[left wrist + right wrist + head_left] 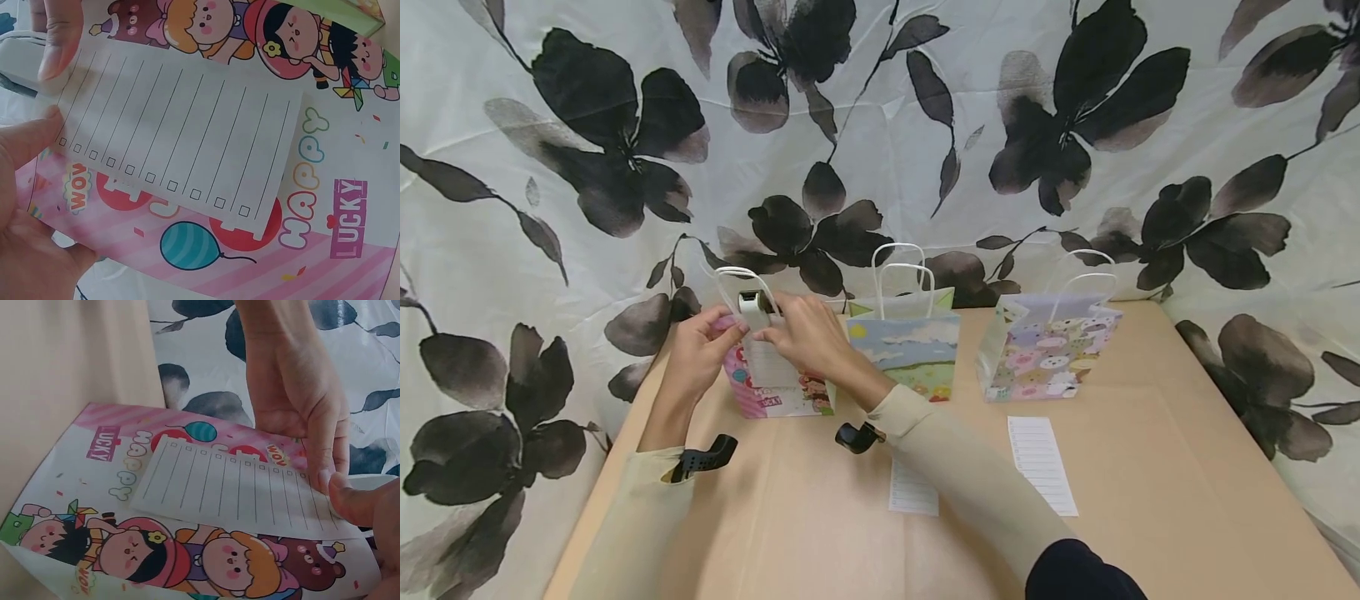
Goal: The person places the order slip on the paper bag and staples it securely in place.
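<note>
A pink paper gift bag [786,404] with cartoon children stands at the left in the head view. Against its front lies a ruled white checklist sheet [169,131] with small boxes. A small white device with a dark end, resembling a stapler [752,305], sits over the bag's top edge at the sheet's top. My left hand [694,350] pinches the bag's left upper edge, thumb by the sheet's corner. From the right, my right hand [812,333] grips the stapler, its thumb [356,500] over the sheet's top end; its other fingers are mostly hidden.
A blue-green landscape gift bag [906,350] stands beside the pink one, and a lilac animal-print bag [1052,354] is further right. Two more checklist sheets lie on the table, one [1042,465] before the lilac bag, another [913,487] partly under my right forearm. Floral cloth [880,167] hangs behind.
</note>
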The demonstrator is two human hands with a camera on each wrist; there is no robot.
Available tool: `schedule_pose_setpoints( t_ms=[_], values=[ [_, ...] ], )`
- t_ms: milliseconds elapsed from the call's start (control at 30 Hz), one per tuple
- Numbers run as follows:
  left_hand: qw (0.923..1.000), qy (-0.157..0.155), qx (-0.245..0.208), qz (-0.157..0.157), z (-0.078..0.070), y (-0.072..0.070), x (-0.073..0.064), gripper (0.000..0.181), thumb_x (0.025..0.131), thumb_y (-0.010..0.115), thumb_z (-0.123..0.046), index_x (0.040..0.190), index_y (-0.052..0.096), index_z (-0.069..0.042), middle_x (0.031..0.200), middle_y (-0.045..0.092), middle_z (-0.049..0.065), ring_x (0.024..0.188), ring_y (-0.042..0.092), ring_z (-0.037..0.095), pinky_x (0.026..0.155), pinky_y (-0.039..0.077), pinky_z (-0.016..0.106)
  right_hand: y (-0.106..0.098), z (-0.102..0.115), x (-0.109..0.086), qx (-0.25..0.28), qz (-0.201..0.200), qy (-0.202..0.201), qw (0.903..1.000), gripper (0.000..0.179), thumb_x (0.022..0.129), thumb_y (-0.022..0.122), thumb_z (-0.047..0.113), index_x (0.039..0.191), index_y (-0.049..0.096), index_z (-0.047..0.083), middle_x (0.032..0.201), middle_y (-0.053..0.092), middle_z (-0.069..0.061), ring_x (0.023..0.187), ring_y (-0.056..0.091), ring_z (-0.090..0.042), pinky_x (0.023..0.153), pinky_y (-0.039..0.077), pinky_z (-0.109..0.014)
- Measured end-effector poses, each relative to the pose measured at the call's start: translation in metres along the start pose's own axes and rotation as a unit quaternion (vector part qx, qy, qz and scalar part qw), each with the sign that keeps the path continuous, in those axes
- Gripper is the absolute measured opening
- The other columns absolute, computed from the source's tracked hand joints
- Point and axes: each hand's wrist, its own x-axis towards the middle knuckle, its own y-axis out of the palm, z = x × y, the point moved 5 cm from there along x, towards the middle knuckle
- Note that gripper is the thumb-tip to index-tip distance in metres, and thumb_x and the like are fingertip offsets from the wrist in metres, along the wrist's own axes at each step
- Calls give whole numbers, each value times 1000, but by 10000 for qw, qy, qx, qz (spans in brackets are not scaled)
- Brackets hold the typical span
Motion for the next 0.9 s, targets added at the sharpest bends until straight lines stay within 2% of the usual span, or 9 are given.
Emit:
schedule_pose_setpoints(
  t_ms=[233, 400, 467, 600, 700, 800, 900],
  values=[
    [9999, -32, 116, -47, -1, -4, -2, 25, 98, 67, -8, 120, 68, 4, 97, 71, -16, 88, 68, 4, 77, 54, 16, 0, 2, 1, -9, 263, -24, 9997, 42, 85, 82, 42, 112, 63, 15, 82, 63, 7, 65, 49, -9, 53, 34, -21],
    [9999, 12, 108, -71, 0, -3, -1, 22, 98, 65, -4, 119, 69, 4, 96, 70, -16, 87, 66, 3, 77, 53, 15, -2, 2, 2, 192, 435, 89, 9988, 58, 85, 81, 46, 128, 61, 13, 96, 70, 2, 75, 58, -7, 61, 43, -20],
    [10000, 25, 73, -57, -3, -2, -1, 22, 98, 64, -1, 118, 68, 6, 95, 69, -16, 86, 65, 2, 76, 53, 15, -4, 1, 3, 312, 457, 139, 9984, 66, 86, 80, 47, 137, 57, 12, 100, 71, 0, 75, 60, -7, 62, 45, -20],
    [9999, 83, 74, -10, -21, 0, -3, 20, 98, 61, 3, 116, 66, 11, 93, 68, -16, 84, 64, 1, 75, 53, 15, -7, -1, 5, 529, 453, 66, 9975, 80, 86, 80, 46, 150, 46, 13, 102, 74, -3, 75, 64, -7, 62, 48, -20],
    [9998, 111, 133, 29, -34, 1, -5, 19, 98, 60, 3, 114, 66, 13, 91, 68, -14, 83, 64, 3, 75, 54, 16, -9, -2, 6, 657, 479, -16, 9967, 88, 87, 80, 46, 158, 34, 21, 103, 74, -3, 79, 66, -7, 65, 48, -21],
    [9998, 86, 141, 71, -38, 1, -6, 21, 99, 62, 1, 116, 67, 11, 92, 69, -12, 84, 66, 6, 75, 55, 18, -10, -3, 6, 791, 472, -96, 9957, 90, 88, 78, 45, 161, 26, 33, 111, 74, -3, 87, 68, -9, 68, 49, -24],
    [9999, 92, 96, 103, -39, 2, -6, 25, 99, 63, -1, 120, 66, 11, 94, 70, -14, 85, 69, 9, 75, 56, 19, -11, -3, 6, 906, 461, -149, 9947, 84, 91, 75, 45, 160, 26, 41, 122, 72, 0, 90, 67, -9, 70, 51, -25]
  ],
)
